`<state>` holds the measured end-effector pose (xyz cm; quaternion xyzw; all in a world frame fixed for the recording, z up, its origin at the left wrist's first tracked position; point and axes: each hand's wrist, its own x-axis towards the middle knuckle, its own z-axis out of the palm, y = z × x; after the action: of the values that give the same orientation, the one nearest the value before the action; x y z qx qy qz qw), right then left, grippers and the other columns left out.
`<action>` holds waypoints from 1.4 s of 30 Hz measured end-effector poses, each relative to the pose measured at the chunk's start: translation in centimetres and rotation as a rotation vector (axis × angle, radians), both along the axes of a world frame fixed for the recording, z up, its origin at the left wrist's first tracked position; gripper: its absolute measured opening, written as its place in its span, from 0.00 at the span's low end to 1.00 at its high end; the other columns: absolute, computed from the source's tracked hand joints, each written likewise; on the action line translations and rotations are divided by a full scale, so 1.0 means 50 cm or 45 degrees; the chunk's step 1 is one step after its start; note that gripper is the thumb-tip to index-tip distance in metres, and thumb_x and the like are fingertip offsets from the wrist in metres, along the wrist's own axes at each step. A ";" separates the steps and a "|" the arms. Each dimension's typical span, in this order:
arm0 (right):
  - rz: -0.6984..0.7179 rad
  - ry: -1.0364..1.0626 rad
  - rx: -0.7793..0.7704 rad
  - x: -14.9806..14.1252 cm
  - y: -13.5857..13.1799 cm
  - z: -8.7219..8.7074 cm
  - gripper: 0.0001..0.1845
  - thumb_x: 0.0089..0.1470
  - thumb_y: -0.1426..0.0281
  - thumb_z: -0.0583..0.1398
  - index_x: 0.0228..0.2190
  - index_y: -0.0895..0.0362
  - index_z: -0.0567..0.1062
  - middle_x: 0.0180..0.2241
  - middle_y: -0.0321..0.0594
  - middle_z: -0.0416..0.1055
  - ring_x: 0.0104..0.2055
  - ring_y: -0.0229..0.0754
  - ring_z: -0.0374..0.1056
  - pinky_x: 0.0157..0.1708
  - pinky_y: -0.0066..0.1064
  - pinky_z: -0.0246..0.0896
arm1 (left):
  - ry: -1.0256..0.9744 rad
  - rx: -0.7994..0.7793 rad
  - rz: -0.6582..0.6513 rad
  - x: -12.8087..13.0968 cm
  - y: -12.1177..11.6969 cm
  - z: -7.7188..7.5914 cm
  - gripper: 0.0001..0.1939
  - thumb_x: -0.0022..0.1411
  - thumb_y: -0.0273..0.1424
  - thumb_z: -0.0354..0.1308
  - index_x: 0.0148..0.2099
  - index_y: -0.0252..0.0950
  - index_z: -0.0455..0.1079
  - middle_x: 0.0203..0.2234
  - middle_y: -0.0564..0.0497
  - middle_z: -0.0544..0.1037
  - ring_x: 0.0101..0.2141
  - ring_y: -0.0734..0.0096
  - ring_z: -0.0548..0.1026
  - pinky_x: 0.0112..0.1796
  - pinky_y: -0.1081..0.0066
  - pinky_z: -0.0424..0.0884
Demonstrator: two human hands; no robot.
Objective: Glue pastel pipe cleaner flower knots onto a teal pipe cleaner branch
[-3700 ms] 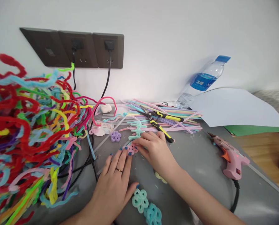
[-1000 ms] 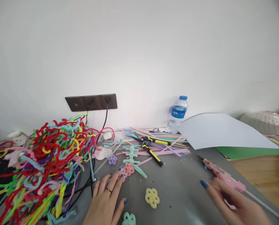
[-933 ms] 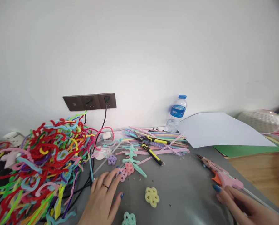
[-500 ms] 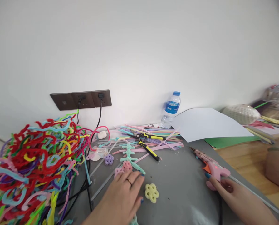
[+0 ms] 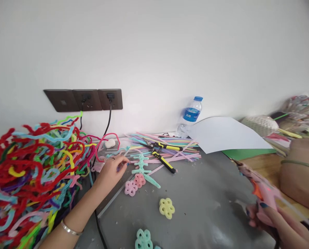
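My left hand (image 5: 112, 174) is closed with the fingers curled about the purple pipe-cleaner flower, of which only a bit shows. Wrapped round the handle of a pink hot glue gun (image 5: 267, 192) is my right hand (image 5: 286, 221); the nozzle points up and left, above the table's right side. Beside my left hand lie a light pink flower (image 5: 131, 188) and a coral flower (image 5: 139, 180), touching each other. A mint green pipe-cleaner piece (image 5: 141, 163) with short branches lies just behind them. Nearer me rest a yellow flower (image 5: 167, 208) and a mint flower (image 5: 143, 239).
A big heap of colourful pipe cleaners (image 5: 40, 169) fills the left. Yellow-black pliers (image 5: 162, 155) lie on pastel pipe cleaners (image 5: 188, 152) near a water bottle (image 5: 192, 112). White paper (image 5: 227, 135) covers green sheets (image 5: 247, 153). Another person's arm (image 5: 299, 176) is at right.
My left hand has moved away from the coral and pink flowers, back and left to the purple flower. My right hand has carried the glue gun to the right.
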<state>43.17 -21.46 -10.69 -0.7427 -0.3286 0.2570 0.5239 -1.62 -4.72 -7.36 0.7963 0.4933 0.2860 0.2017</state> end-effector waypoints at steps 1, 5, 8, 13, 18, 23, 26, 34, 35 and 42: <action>-0.042 0.089 0.036 -0.010 -0.004 0.007 0.23 0.35 0.48 0.70 0.23 0.55 0.78 0.23 0.47 0.76 0.21 0.50 0.70 0.21 0.41 0.69 | -0.002 -0.029 -0.002 -0.002 0.000 -0.011 0.09 0.64 0.29 0.51 0.38 0.38 0.74 0.29 0.52 0.80 0.28 0.67 0.76 0.31 0.71 0.69; 0.028 0.232 0.127 -0.053 -0.001 0.043 0.21 0.37 0.55 0.73 0.30 0.51 0.74 0.25 0.39 0.72 0.23 0.42 0.65 0.20 0.32 0.65 | 0.018 -0.080 -0.046 0.003 -0.007 -0.031 0.08 0.62 0.29 0.55 0.37 0.39 0.75 0.33 0.52 0.82 0.33 0.65 0.77 0.35 0.70 0.68; 0.250 0.282 0.135 -0.095 0.013 0.065 0.21 0.49 0.53 0.68 0.21 0.52 0.68 0.19 0.35 0.62 0.20 0.37 0.55 0.16 0.29 0.54 | 0.021 -0.091 -0.090 0.008 -0.009 -0.033 0.07 0.61 0.27 0.57 0.37 0.39 0.76 0.34 0.52 0.82 0.37 0.63 0.77 0.38 0.69 0.67; 0.482 0.457 0.072 -0.184 0.038 0.086 0.32 0.59 0.45 0.57 0.17 0.55 0.63 0.14 0.32 0.52 0.18 0.34 0.44 0.17 0.28 0.41 | 0.038 -0.124 -0.141 0.009 -0.006 -0.040 0.08 0.61 0.24 0.58 0.37 0.39 0.77 0.33 0.52 0.81 0.37 0.63 0.76 0.40 0.68 0.66; 0.713 0.524 -0.096 -0.251 0.058 0.114 0.29 0.56 0.42 0.58 0.25 0.55 0.67 0.15 0.29 0.53 0.19 0.34 0.41 0.21 0.29 0.37 | 0.057 -0.133 -0.188 0.011 -0.010 -0.043 0.07 0.62 0.23 0.59 0.37 0.39 0.76 0.33 0.52 0.81 0.38 0.63 0.74 0.42 0.66 0.64; 0.973 0.397 -0.263 -0.307 0.068 0.112 0.30 0.58 0.42 0.56 0.38 0.57 0.71 0.16 0.27 0.56 0.19 0.33 0.43 0.21 0.29 0.40 | 0.035 -0.124 -0.196 0.013 -0.013 -0.042 0.07 0.62 0.23 0.57 0.35 0.38 0.74 0.32 0.53 0.79 0.38 0.64 0.74 0.42 0.67 0.64; 1.101 0.292 -0.291 -0.332 0.073 0.101 0.30 0.60 0.41 0.53 0.35 0.56 0.69 0.15 0.27 0.56 0.19 0.33 0.44 0.22 0.28 0.45 | 0.023 -0.116 -0.199 0.013 -0.015 -0.042 0.07 0.63 0.24 0.56 0.35 0.38 0.73 0.31 0.53 0.78 0.37 0.64 0.74 0.40 0.68 0.64; 1.149 0.081 -0.334 -0.341 0.079 0.097 0.33 0.59 0.37 0.49 0.23 0.53 0.60 0.16 0.29 0.55 0.20 0.34 0.47 0.22 0.29 0.46 | -0.012 -0.046 -0.190 0.013 -0.020 -0.049 0.08 0.66 0.26 0.52 0.39 0.39 0.73 0.34 0.52 0.78 0.38 0.63 0.75 0.41 0.67 0.65; 1.150 0.071 -0.336 -0.341 0.080 0.095 0.33 0.59 0.37 0.49 0.23 0.53 0.59 0.16 0.29 0.55 0.20 0.34 0.47 0.22 0.29 0.46 | -0.009 -0.040 -0.189 0.013 -0.020 -0.050 0.08 0.67 0.26 0.52 0.39 0.39 0.73 0.34 0.52 0.79 0.38 0.63 0.75 0.41 0.67 0.65; 1.175 0.023 -0.351 -0.347 0.087 0.090 0.33 0.58 0.37 0.48 0.22 0.52 0.58 0.17 0.30 0.55 0.21 0.35 0.48 0.22 0.28 0.48 | 0.016 -0.023 -0.188 0.013 -0.019 -0.055 0.07 0.67 0.28 0.53 0.40 0.39 0.73 0.32 0.52 0.78 0.36 0.64 0.75 0.41 0.66 0.64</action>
<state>25.83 -17.11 -6.19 -0.5795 -0.5822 0.5101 0.2548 -0.96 -5.67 -10.09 0.8305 0.4370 0.2608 0.2264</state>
